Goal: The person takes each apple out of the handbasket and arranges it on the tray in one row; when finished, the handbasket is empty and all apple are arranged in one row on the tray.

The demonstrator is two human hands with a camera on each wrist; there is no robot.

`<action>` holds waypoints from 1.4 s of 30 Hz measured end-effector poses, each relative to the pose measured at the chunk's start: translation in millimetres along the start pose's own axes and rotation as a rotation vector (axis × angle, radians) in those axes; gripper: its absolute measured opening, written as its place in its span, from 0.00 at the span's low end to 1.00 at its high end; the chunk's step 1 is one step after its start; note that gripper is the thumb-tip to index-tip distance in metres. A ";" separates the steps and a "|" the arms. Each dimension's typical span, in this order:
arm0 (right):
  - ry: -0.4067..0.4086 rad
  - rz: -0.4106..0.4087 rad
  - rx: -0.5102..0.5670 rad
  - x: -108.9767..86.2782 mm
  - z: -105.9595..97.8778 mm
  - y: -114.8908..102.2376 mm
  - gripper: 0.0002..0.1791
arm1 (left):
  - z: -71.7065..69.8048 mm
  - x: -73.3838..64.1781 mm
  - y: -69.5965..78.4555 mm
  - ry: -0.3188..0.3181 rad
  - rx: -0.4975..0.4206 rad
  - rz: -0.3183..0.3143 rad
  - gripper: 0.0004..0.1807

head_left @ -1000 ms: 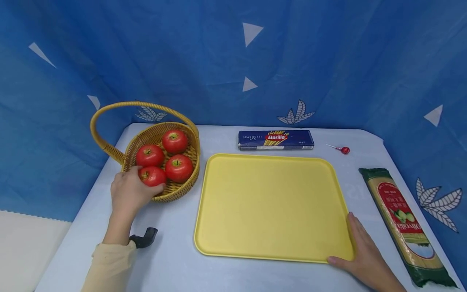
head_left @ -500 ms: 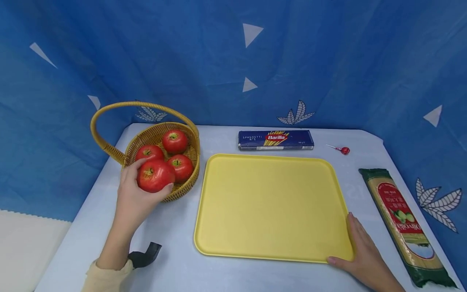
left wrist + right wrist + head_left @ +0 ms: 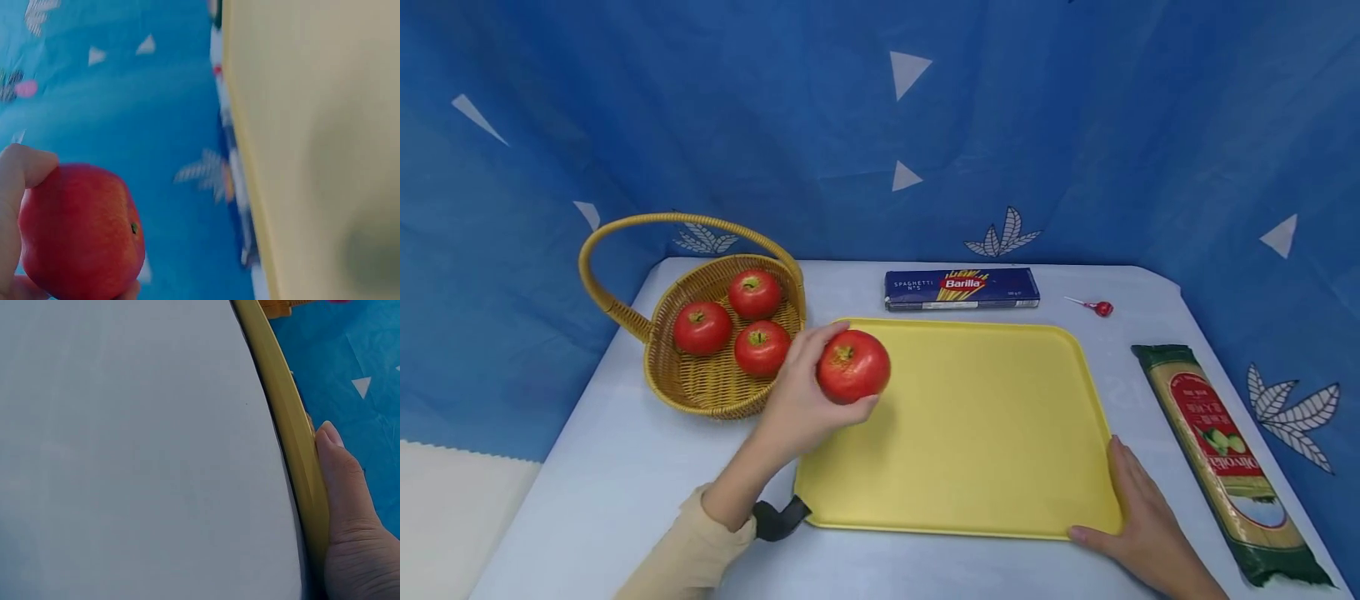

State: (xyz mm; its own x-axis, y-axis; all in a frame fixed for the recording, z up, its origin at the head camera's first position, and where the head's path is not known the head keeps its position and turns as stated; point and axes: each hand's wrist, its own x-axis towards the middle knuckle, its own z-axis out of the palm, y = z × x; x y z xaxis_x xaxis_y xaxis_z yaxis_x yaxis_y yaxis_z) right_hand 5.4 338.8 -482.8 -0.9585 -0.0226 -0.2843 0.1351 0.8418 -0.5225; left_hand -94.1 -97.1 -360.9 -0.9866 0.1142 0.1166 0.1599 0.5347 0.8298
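Note:
In the head view, my left hand [image 3: 801, 400] grips a red apple [image 3: 853, 367] between thumb and fingers, above the left part of a yellow tray [image 3: 985, 433]. The tray's surface shows below the apple, along with a soft shadow. The left wrist view has the same apple [image 3: 81, 231] close up, its stem facing right. At the tray's near right corner rests my right hand [image 3: 1150, 525], thumb on the front edge and straight fingers along the right side. Its thumb [image 3: 347, 487] lies against the tray rim in the right wrist view.
A wicker basket [image 3: 700, 383] with a tall handle holds three red apples, left of the tray. Behind the tray lie a blue spaghetti box [image 3: 961, 288] and a red lollipop [image 3: 1102, 308]. A long pasta packet [image 3: 1225, 458] lies at the right.
My left hand has lifted an apple out of the basket and carried it right, over the tray. The right hand has stayed at the tray's corner.

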 end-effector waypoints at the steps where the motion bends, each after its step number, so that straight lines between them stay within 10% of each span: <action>1: 0.002 -0.002 0.003 -0.6 -0.2 0.0 0.79 | 9.7 4.0 3.3 -0.033 -0.010 0.007 0.48; 12: 0.015 -0.017 0.018 -4.9 -1.7 1.3 0.77 | 122.2 45.6 45.1 -0.404 -0.065 0.104 0.47; 21: 0.017 0.002 -0.004 -4.7 -0.5 1.3 0.78 | 192.6 69.6 60.4 -0.489 0.001 0.200 0.47; 30: 0.044 -0.021 0.001 -4.0 -1.3 -0.2 0.77 | 231.9 81.0 59.6 -0.480 0.049 0.189 0.47; 42: 0.043 -0.006 0.013 -3.6 1.4 -2.5 0.77 | 250.7 87.0 59.7 -0.477 0.085 0.201 0.48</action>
State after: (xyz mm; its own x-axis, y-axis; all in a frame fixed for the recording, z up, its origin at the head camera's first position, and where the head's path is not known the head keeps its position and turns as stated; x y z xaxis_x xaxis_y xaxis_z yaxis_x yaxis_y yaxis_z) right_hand 8.9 336.0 -481.6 -0.9692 -0.0037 -0.2463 0.1326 0.8347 -0.5345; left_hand -162.3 154.6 -438.1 -0.8150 0.5794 -0.0090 0.3659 0.5265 0.7674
